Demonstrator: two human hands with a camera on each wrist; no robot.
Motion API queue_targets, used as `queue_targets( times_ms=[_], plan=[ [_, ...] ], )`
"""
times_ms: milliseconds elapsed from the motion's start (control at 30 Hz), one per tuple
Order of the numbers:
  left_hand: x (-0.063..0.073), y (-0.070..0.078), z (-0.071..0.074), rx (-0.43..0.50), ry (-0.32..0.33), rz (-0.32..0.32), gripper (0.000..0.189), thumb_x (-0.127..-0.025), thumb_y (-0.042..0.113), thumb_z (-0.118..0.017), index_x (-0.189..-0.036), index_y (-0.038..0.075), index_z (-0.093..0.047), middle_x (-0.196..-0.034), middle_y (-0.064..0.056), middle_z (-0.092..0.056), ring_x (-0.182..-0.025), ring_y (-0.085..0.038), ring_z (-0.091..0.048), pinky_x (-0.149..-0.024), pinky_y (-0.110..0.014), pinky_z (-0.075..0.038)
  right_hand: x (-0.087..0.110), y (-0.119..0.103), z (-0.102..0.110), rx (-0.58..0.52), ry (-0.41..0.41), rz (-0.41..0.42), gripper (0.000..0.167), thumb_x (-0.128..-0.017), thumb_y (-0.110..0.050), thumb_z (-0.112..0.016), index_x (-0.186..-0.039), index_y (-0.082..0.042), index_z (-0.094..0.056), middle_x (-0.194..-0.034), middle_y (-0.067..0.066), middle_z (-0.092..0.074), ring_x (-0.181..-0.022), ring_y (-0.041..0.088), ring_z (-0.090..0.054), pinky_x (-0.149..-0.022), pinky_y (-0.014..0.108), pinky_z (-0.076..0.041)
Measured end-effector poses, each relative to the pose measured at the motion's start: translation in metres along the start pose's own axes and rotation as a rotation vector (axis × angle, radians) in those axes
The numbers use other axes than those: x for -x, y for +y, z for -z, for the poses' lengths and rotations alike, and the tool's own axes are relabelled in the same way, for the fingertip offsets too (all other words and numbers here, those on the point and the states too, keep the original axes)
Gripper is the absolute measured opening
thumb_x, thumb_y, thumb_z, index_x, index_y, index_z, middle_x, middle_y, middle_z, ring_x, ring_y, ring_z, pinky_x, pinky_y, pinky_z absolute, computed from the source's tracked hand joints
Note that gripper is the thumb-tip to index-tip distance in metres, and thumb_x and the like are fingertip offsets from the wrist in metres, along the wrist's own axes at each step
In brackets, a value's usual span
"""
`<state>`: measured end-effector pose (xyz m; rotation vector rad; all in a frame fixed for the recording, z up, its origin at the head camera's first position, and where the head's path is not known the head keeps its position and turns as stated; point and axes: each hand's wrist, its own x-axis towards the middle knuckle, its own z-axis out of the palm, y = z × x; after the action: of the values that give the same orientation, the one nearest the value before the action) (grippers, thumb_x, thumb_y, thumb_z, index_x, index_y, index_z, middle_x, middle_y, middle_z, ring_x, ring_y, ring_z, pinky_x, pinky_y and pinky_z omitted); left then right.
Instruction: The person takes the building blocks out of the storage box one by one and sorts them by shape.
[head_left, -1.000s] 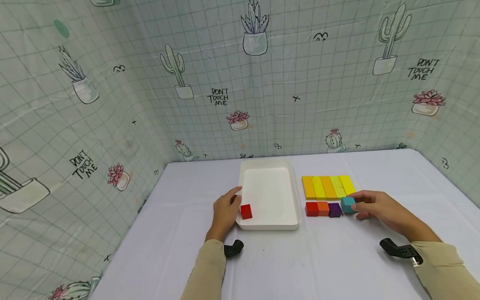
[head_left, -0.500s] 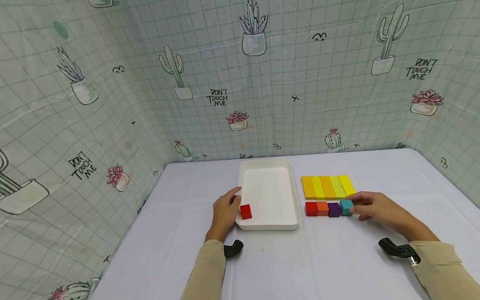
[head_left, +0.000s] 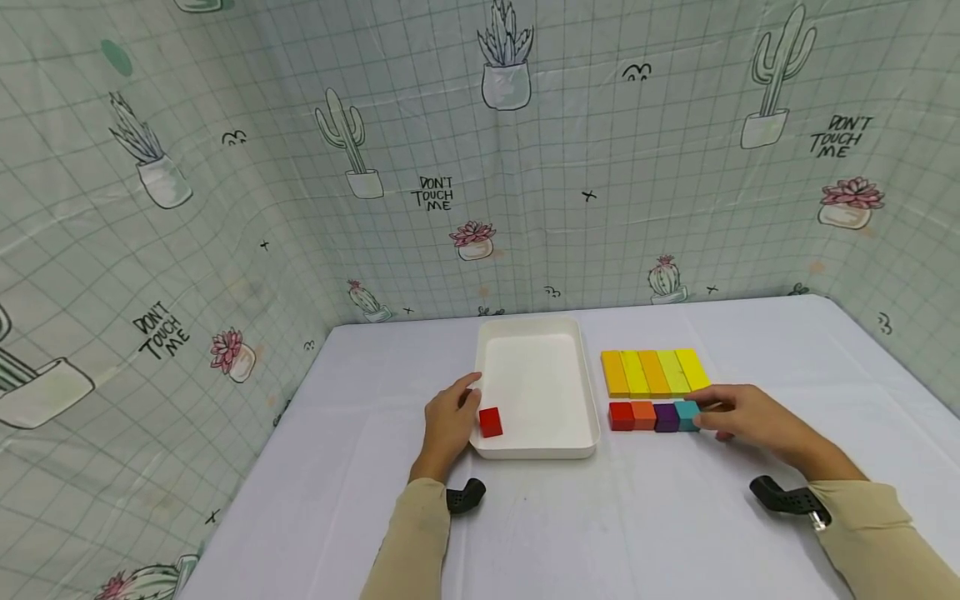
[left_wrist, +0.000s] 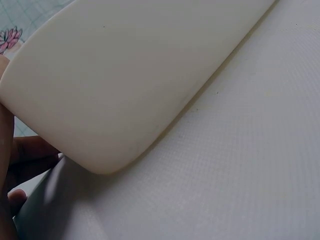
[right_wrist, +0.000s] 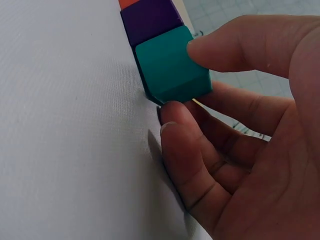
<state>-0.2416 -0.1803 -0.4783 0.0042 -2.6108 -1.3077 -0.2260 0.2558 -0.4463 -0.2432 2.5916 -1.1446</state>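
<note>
In the head view my right hand (head_left: pixel 757 423) pinches a teal cube (head_left: pixel 686 416) at the right end of a row. The right wrist view shows the thumb on one face of the teal cube (right_wrist: pixel 172 65) and fingertips at its lower edge. The teal cube touches a purple cube (head_left: pixel 666 417); orange (head_left: pixel 643 415) and red (head_left: pixel 621 416) cubes continue the row leftward. My left hand (head_left: pixel 447 425) holds the left rim of a white tray (head_left: pixel 536 453); its fingers (left_wrist: pixel 32 147) show partly outside the tray wall. A red cube (head_left: pixel 491 422) sits inside the tray's near left corner.
Behind the row of cubes lie several yellow and amber flat strips (head_left: pixel 654 373), side by side. Everything stands on a white-covered table (head_left: pixel 570 533). A cactus-printed cloth (head_left: pixel 585 150) hangs behind and at the sides.
My right hand has moved the teal cube leftward and lowered it against the purple cube, into line with the row. The left hand has stayed at the tray.
</note>
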Motion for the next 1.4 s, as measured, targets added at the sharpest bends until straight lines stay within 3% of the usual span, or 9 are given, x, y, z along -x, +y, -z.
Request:
queue_targets(
  times_ms=[167, 500, 1000, 1133, 1400],
  plan=[
    [0.000, 0.000, 0.000, -0.008, 0.001, -0.001, 0.037, -0.103, 0.027, -0.053, -0.138, 0.027, -0.063, -0.117, -0.005, -0.069, -0.111, -0.025, -0.057, -0.103, -0.050, -0.044, -0.002, -0.003, -0.006, 0.037, 0.019, 0.040, 0.061, -0.093, -0.036, -0.070, -0.137, 0.002, -0.056, -0.123, 0.020, -0.061, -0.092, 0.024, -0.058, -0.072, 0.033, -0.054],
    [0.000, 0.002, -0.001, -0.012, -0.003, 0.035, 0.037, -0.103, 0.028, -0.054, -0.139, 0.027, -0.062, -0.120, -0.005, -0.068, -0.114, -0.026, -0.056, -0.104, -0.051, -0.043, -0.003, -0.010, -0.014, 0.182, 0.086, 0.038, 0.065, -0.088, -0.050, -0.072, -0.131, -0.003, -0.063, -0.112, 0.015, -0.063, -0.095, 0.029, -0.056, -0.073, 0.036, -0.052],
    [0.000, 0.002, -0.001, 0.003, -0.001, 0.029, 0.037, -0.103, 0.027, -0.054, -0.139, 0.027, -0.062, -0.119, -0.004, -0.067, -0.112, -0.025, -0.056, -0.102, -0.048, -0.046, -0.002, -0.014, -0.015, 0.189, 0.104, 0.040, 0.063, -0.090, -0.049, -0.071, -0.129, -0.001, -0.063, -0.111, 0.016, -0.064, -0.096, 0.030, -0.057, -0.077, 0.039, -0.053],
    [0.000, 0.001, -0.001, -0.005, -0.004, 0.024, 0.037, -0.103, 0.028, -0.053, -0.138, 0.028, -0.063, -0.119, -0.004, -0.068, -0.111, -0.024, -0.056, -0.102, -0.048, -0.045, -0.002, -0.012, -0.013, 0.175, 0.097, 0.046, 0.063, -0.092, -0.048, -0.069, -0.131, 0.001, -0.061, -0.113, 0.018, -0.063, -0.094, 0.028, -0.059, -0.073, 0.037, -0.054],
    [0.000, 0.001, 0.000, -0.002, -0.001, 0.008, 0.037, -0.102, 0.026, -0.053, -0.138, 0.026, -0.063, -0.117, -0.004, -0.069, -0.109, -0.025, -0.057, -0.101, -0.049, -0.046, -0.002, -0.009, -0.005, 0.175, 0.164, 0.062, 0.060, -0.098, -0.047, -0.060, -0.130, 0.003, -0.060, -0.116, 0.020, -0.064, -0.091, 0.025, -0.060, -0.069, 0.032, -0.052]
  ],
)
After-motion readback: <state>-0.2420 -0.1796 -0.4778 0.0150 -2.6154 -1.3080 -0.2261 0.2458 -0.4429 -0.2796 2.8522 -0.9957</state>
